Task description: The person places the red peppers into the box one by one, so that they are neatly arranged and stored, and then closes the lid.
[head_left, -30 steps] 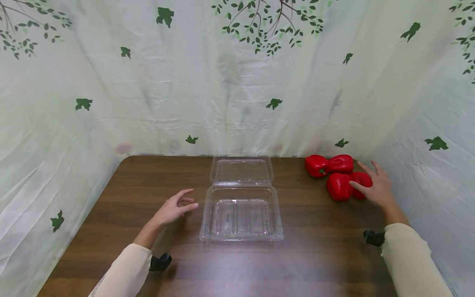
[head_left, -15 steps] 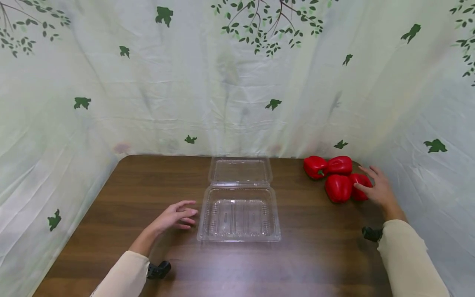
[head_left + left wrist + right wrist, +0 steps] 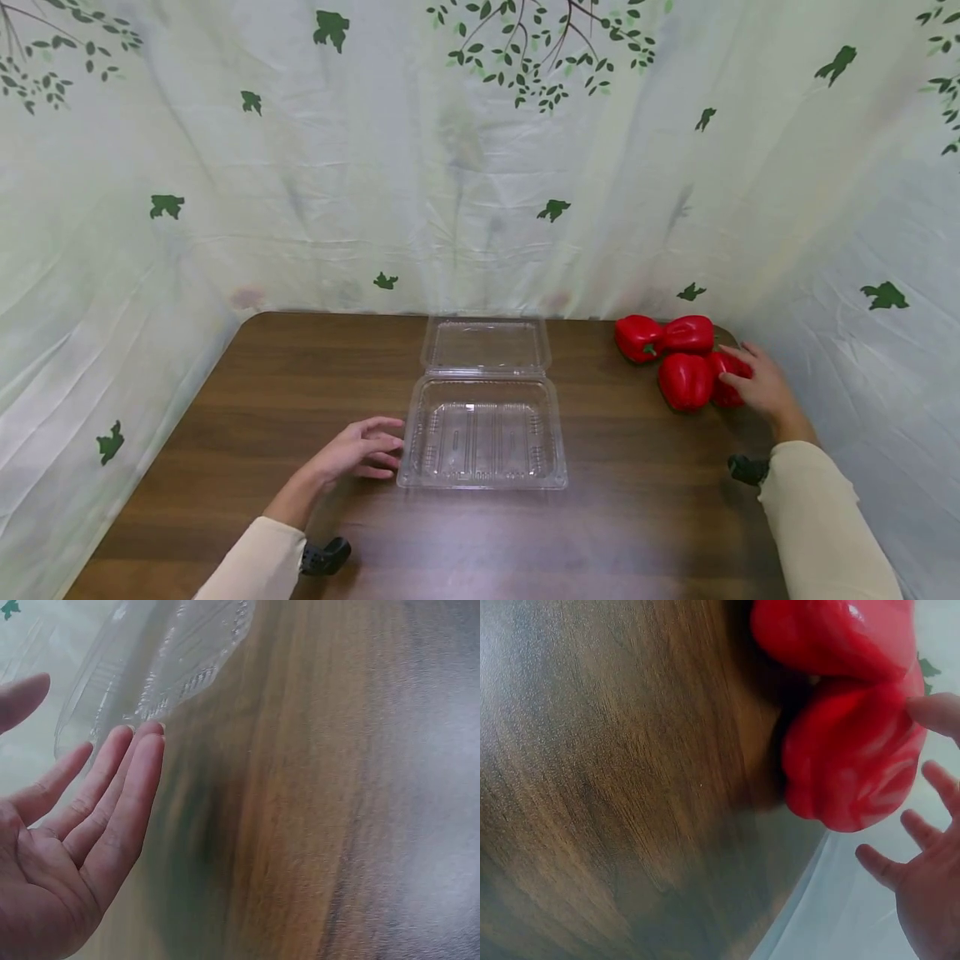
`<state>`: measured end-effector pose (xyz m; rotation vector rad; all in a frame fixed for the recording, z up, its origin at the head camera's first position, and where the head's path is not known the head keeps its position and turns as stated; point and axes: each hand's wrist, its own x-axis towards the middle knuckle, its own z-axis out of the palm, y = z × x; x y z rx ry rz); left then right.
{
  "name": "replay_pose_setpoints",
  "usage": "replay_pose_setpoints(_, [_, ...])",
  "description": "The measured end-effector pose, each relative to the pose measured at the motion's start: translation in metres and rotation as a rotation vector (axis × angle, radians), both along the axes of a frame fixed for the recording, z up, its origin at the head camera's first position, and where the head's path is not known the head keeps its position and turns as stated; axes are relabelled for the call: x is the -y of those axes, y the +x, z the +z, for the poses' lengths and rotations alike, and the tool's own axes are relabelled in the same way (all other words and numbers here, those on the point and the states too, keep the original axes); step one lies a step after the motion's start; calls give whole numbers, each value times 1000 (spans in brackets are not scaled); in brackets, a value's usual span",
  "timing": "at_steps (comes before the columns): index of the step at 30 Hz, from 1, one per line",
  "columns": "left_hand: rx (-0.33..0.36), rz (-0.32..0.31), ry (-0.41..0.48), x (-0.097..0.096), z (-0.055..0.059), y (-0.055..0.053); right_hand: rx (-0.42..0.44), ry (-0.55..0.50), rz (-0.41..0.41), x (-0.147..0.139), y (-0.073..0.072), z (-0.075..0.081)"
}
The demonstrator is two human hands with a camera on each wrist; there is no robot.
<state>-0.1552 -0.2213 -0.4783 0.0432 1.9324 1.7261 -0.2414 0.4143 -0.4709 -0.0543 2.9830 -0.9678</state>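
Note:
My left hand (image 3: 360,452) is beside the left edge of a clear plastic clamshell container (image 3: 482,483), which lies unfolded with its lid (image 3: 487,343) toward the back. In the left wrist view the fingers are nearly straight, fingertips right at the container's edge (image 3: 112,682), thumb apart. My right hand (image 3: 765,390) reaches over the rightmost red bell pepper (image 3: 729,397). Seen from the right wrist, the thumb tip overlaps that bell pepper (image 3: 847,761) while the other fingers spread out beyond its far side.
Several red bell peppers cluster at the table's back right corner, among them a front one (image 3: 685,383), a back left one (image 3: 636,337) and a back right one (image 3: 690,333). The brown wooden table (image 3: 315,358) meets a leaf-patterned curtain (image 3: 480,208) behind.
My left hand has moved toward the front and right, up to the container's side. The right hand has shifted slightly down and closer over the rightmost bell pepper. Container and peppers stay put.

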Motion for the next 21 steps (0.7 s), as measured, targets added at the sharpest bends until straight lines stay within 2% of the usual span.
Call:
replay_pose_setpoints(4, [10,10,-2,-3,-1,4,31,8,-8,1,1,2])
replay_pose_setpoints(12, [20,17,51,-9,-3,8,-13,5,-1,2,4,-1])
replay_pose_setpoints(21, [17,12,61,-12,-2,7,-46,-57,-89,0,7,-6])
